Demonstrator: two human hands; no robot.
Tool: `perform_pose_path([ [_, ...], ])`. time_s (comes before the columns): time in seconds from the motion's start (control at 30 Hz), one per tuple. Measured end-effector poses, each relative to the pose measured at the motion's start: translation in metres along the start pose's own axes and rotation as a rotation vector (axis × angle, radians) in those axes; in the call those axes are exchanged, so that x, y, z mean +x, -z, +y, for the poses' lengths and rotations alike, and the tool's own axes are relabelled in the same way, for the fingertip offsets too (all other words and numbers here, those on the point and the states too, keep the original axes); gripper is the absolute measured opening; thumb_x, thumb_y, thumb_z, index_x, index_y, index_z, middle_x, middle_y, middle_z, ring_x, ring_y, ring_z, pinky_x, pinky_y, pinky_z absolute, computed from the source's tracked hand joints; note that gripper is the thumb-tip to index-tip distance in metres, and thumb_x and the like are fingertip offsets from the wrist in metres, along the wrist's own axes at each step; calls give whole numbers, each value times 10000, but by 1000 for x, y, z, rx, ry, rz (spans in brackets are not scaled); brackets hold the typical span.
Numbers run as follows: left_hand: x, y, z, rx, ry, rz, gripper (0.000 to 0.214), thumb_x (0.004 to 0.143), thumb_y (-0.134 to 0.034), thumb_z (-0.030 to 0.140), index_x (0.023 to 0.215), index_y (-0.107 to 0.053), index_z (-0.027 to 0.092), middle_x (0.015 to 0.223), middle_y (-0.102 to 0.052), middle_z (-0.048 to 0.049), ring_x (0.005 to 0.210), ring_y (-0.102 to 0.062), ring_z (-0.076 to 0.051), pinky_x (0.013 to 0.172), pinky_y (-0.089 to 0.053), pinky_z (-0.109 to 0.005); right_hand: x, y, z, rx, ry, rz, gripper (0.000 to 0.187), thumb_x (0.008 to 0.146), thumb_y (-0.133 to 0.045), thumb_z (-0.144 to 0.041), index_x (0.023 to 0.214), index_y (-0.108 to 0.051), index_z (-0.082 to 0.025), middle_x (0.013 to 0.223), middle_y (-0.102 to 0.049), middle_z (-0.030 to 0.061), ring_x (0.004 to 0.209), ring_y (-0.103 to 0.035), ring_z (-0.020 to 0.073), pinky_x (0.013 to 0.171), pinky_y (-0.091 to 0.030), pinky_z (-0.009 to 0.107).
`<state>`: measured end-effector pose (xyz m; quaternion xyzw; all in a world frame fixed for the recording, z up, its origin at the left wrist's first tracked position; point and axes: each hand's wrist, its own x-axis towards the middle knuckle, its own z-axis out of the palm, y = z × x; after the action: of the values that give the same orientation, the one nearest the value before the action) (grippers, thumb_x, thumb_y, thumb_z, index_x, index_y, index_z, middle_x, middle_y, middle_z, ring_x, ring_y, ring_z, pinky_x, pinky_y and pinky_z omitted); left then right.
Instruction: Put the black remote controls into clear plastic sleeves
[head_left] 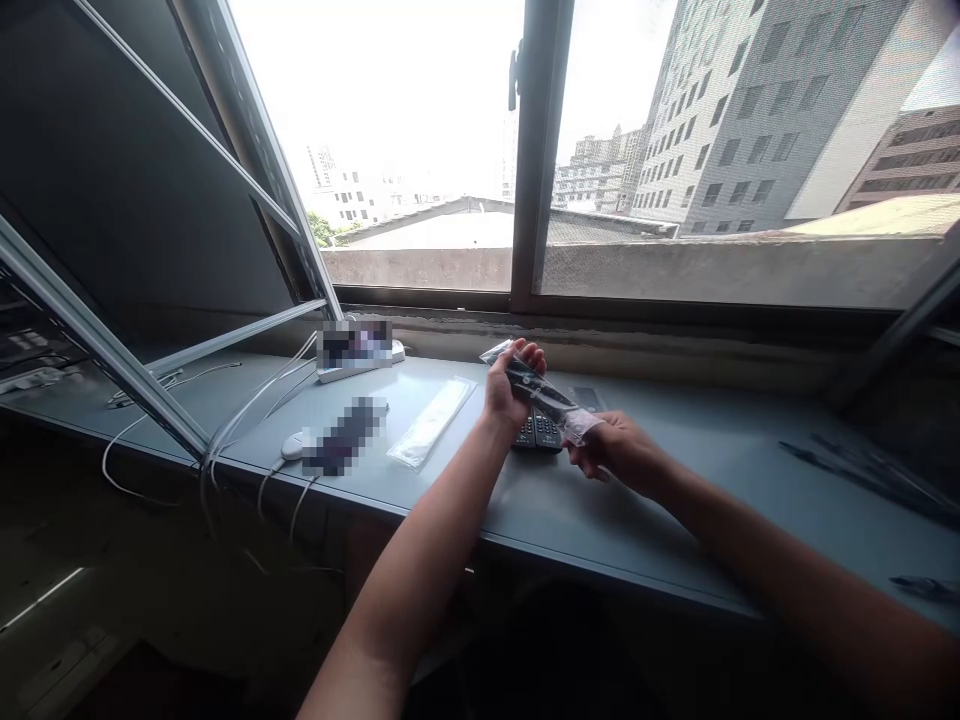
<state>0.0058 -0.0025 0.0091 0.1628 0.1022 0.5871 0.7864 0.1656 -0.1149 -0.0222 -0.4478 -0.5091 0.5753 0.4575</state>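
Note:
A black remote control in a clear plastic sleeve is held at a slant above the desk. My left hand cradles its far end, with the fingers curled around it. My right hand pinches the crumpled near end of the sleeve. Below them, black remotes with rows of buttons lie side by side, partly hidden by my hands. To the left, flat clear plastic sleeves rest on the desk.
The grey desk runs below a window. Left are a power strip, white cables, a round white charger and a blurred-out object. Metal frame bars slant over the left side. Dark bagged items lie at right.

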Motion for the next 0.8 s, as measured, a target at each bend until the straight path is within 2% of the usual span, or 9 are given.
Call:
perform_pose_path([
  [0.13, 3, 0, 3, -29, -28, 65, 107, 1062, -638, 164, 1031, -739, 147, 888, -767, -38, 739, -727, -118, 811, -593, -258, 2, -2, 2, -21, -54, -3, 326, 847, -828, -437, 840, -789, -113, 689, -764, 102, 478, -670, 165, 366, -455, 226],
  [0.3, 1, -1, 0, 6, -12, 17, 134, 1072, -626, 178, 1021, -747, 152, 873, -758, -39, 737, -715, -115, 811, -589, -260, 4, -1, 6, -51, -114, -59, 355, 911, -781, -479, 897, -789, -124, 709, -771, 98, 510, -715, 183, 414, -539, 244],
  [0.43, -1, -1, -2, 43, -6, -7, 143, 1080, -635, 212, 1014, -747, 152, 875, -756, -40, 738, -710, -116, 794, -580, -254, 1, -2, 4, -67, -113, -78, 388, 921, -765, -502, 865, -786, -118, 705, -767, 106, 504, -715, 188, 412, -536, 249],
  [0.6, 0, 2, -2, 53, -6, -6, 164, 1072, -661, 281, 1014, -739, 148, 909, -754, -59, 768, -714, -132, 797, -581, -268, 0, -2, 0, -70, -42, -34, 369, 873, -796, -465, 830, -801, -99, 675, -756, 105, 475, -678, 171, 399, -508, 240],
  [0.8, 7, 7, 0, 21, -90, 148, 129, 1055, -661, 249, 982, -713, 156, 926, -752, -63, 797, -714, -136, 851, -586, -278, 1, 0, 3, -63, -41, -10, 337, 872, -791, -439, 808, -800, -108, 666, -756, 103, 476, -686, 169, 406, -522, 231],
])
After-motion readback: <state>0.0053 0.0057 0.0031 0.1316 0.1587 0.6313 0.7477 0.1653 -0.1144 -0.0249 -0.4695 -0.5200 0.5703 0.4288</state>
